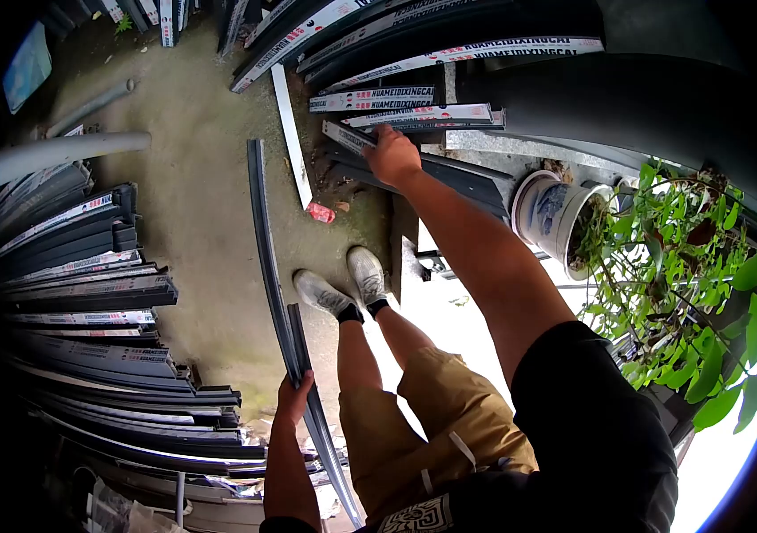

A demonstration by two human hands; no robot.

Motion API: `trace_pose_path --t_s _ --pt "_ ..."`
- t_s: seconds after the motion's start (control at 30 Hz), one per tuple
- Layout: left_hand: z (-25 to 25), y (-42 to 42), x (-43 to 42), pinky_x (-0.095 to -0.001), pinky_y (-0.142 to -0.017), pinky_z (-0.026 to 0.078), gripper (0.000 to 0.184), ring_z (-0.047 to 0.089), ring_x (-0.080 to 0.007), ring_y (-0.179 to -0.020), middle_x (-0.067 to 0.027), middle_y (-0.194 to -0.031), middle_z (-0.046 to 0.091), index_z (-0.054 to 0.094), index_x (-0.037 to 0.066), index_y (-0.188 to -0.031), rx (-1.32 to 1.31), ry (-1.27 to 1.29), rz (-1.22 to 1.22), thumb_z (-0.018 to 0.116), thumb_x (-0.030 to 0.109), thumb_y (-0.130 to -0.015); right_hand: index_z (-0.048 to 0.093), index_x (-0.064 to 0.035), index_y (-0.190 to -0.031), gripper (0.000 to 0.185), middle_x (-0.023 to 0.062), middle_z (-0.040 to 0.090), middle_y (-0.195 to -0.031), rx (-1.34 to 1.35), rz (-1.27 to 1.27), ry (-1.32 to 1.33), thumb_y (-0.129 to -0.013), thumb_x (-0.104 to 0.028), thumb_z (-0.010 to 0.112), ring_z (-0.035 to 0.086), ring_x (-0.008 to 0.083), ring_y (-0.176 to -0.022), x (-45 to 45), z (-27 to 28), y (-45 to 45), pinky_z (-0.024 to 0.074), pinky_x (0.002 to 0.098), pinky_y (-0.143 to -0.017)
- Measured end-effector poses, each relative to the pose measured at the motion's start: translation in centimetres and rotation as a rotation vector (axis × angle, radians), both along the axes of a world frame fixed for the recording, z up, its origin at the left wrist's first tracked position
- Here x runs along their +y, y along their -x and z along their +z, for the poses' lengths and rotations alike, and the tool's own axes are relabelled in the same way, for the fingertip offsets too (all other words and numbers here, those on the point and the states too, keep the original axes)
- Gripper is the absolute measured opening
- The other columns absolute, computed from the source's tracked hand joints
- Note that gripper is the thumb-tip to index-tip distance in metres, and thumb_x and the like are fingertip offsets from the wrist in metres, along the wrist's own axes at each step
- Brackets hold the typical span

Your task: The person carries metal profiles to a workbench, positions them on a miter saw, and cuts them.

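Observation:
Long dark metal profiles (269,249) run upright along the left side of my legs, a longer one and a shorter one together. My left hand (295,397) is wrapped round them near the lower end. Out in front, my right hand (393,158) is closed on the edge of a dark profile with a white printed label (349,137), at the end of a stack on the right. Other labelled profiles (371,99) lie just beyond that hand. Its fingertips are partly hidden against the stack.
Stacked labelled profiles (94,282) line the left side. A white strip (291,138) and a crushed red can (321,212) lie on the concrete floor. To the right are a flower pot (549,213) and a leafy plant (662,284). A pale pipe (67,157) juts in at left.

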State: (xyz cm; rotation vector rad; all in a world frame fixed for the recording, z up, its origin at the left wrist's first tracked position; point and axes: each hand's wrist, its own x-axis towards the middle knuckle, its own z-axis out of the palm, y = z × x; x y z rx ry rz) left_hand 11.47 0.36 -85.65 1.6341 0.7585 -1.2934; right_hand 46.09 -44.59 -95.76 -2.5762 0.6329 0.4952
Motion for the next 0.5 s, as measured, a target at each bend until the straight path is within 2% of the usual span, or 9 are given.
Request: trace_pose_path --t_s 0.07,0.17,0.23,0.3,0.37,0.5 --pt "0.2 -0.5 -0.1 -0.0351 -0.089 0.051 0.054 0.062 -0.0149 -0.097 -0.004 -0.106 0.073 0.071 0.001 -0.124 0.013 -0.003 -0.02 0.074 0.05 -0.101 0.063 -0.0047 -0.135 0.049 0.0233 0.071 -0.128 -0.128 -0.071 -0.004 -0.094 -0.03 0.071 0.066 0.0407 -0.125 -0.9 -0.7 0.0 0.0519 0.0485 -0.108" --pt "0.3 -0.9 -0.2 -0.0368 -0.084 0.053 0.051 0.063 -0.0157 -0.092 -0.0039 -0.099 0.072 0.07 0.003 -0.12 -0.007 -0.012 -0.059 0.075 0.051 -0.101 0.063 -0.0033 -0.134 0.045 0.0227 0.07 -0.128 -0.314 -0.262 0.009 -0.093 -0.02 0.069 0.064 0.0419 -0.123 -1.7 -1.5 0.9 0.0518 0.0494 -0.107" --pt "0.3 -1.1 -0.2 -0.0371 -0.085 0.053 0.052 0.064 -0.0162 -0.093 -0.0044 -0.099 0.072 0.07 0.003 -0.119 -0.047 -0.017 -0.084 0.074 0.052 -0.1 0.062 -0.0028 -0.133 0.044 0.021 0.07 -0.121 -0.285 -0.346 -0.076 -0.091 -0.015 0.069 0.064 0.0416 -0.122 -0.8 1.5 2.9 0.0523 0.0492 -0.106" --pt "0.5 -1.3 -0.4 -0.0373 -0.085 0.053 0.053 0.065 -0.0168 -0.094 -0.0051 -0.1 0.073 0.07 0.003 -0.119 -0.068 -0.02 -0.1 0.074 0.052 -0.1 0.063 -0.0034 -0.132 0.043 0.0207 0.069 -0.123 -0.28 -0.251 -0.114 -0.091 -0.015 0.069 0.064 0.0413 -0.122 -0.4 1.6 7.0 0.0529 0.0483 -0.105" --pt "0.9 -1.6 -0.4 -0.0375 -0.087 0.053 0.053 0.066 -0.0174 -0.095 -0.006 -0.1 0.073 0.07 0.003 -0.119 -0.07 -0.022 -0.116 0.074 0.052 -0.101 0.062 -0.008 -0.135 0.045 0.0226 0.066 -0.131 -0.166 -0.213 -0.106 -0.092 -0.017 0.067 0.065 0.0441 -0.121 0.2 1.7 12.5 0.0535 0.0499 -0.106" --pt "3.2 -2.7 -0.6 -0.0383 -0.089 0.054 0.057 0.067 -0.0192 -0.097 -0.0085 -0.104 0.075 0.07 0.002 -0.121 -0.073 -0.03 -0.182 0.073 0.055 -0.1 0.064 -0.0092 -0.138 0.051 0.0226 0.062 -0.138 0.203 -0.355 -0.164 -0.09 -0.023 0.07 0.064 0.0427 -0.126 1.3 3.1 24.9 0.0527 0.051 -0.107"
